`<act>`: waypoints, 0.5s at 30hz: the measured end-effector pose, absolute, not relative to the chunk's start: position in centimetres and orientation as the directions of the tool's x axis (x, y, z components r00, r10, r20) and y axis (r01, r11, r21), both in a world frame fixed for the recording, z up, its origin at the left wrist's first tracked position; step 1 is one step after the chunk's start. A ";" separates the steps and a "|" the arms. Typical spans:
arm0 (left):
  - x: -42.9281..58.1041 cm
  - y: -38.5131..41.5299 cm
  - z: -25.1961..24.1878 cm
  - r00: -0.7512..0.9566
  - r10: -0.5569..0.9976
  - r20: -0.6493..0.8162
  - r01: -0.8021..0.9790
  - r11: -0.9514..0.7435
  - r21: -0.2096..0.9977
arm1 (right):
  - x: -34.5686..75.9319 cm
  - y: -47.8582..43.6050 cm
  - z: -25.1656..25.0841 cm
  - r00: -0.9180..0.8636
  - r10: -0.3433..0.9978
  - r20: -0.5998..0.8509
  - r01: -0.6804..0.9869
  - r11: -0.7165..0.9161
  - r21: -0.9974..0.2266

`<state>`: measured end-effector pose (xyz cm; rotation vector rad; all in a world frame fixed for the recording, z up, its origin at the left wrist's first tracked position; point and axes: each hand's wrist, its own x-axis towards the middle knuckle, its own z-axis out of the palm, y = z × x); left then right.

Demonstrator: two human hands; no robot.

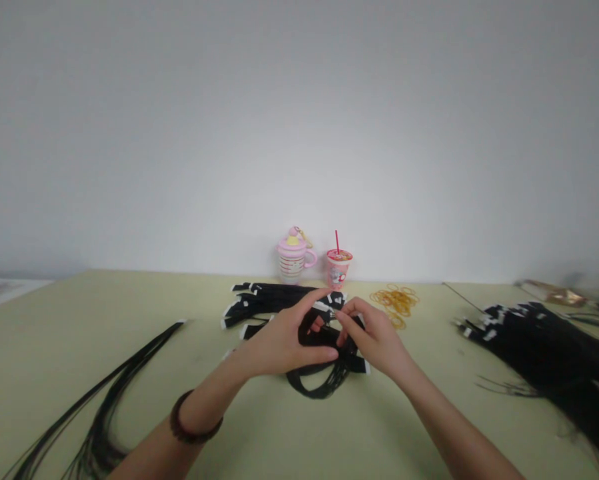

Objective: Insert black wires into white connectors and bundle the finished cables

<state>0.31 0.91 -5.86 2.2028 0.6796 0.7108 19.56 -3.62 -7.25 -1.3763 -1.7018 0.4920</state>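
Note:
Between my hands is a looped bundle of black cable (319, 390) with white ends, held above the middle of the table. My left hand (282, 339) curves around the loop, thumb below and fingers above. At the loop's upper right, my right hand (376, 337) pinches a part close to a white end; the exact spot between its fingertips is too small to make out. Behind and beneath them lie folded black cable bundles (244, 307) with white ends, partly hidden by my hands.
A pink lidded mug (291, 261) and a pink cup with a straw (338, 270) stand by the wall. Yellow rubber bands (399, 301) lie right of the cup. Loose black cables (124, 373) are at left, and a large cable pile (544, 353) is at right.

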 end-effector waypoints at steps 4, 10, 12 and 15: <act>1.5 0.5 -6.7 0.663 0.631 0.401 0.278 -0.706 0.652 | 18.8 -3.7 -7.9 -0.047 0.909 0.415 0.538 0.373 -0.756; 2.4 0.5 -7.5 0.620 0.628 0.471 0.246 -0.725 0.643 | 18.8 -3.5 -8.0 -0.076 0.913 0.401 0.413 0.395 -0.821; 2.2 0.5 -6.9 0.594 0.651 0.472 0.236 -0.702 0.672 | 19.2 -3.5 -7.7 -0.117 0.934 0.337 0.249 0.356 -0.901; 1.3 0.9 -6.1 0.530 0.729 0.434 0.214 -0.610 0.763 | 19.9 -3.5 -7.0 -0.177 0.951 0.254 -0.035 0.252 -0.967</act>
